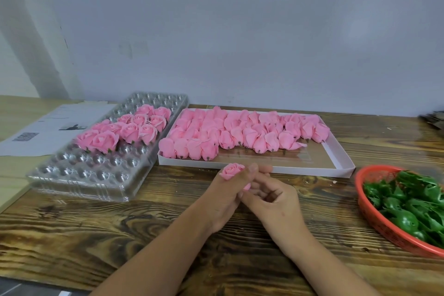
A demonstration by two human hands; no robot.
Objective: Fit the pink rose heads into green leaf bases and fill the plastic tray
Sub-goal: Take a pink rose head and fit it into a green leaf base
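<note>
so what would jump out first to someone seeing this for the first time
The mass of loose pink rose heads packed in the white box at the table's middle, and the opened roses in the clear plastic tray to its left. Then the left hand holding one rose, the right hand against it, and the red basket of green leaf bases at right.

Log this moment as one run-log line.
left hand: holds rose head | right hand: at its underside, grip unclear | plastic tray: partly filled | leaf bases: in red basket
</note>
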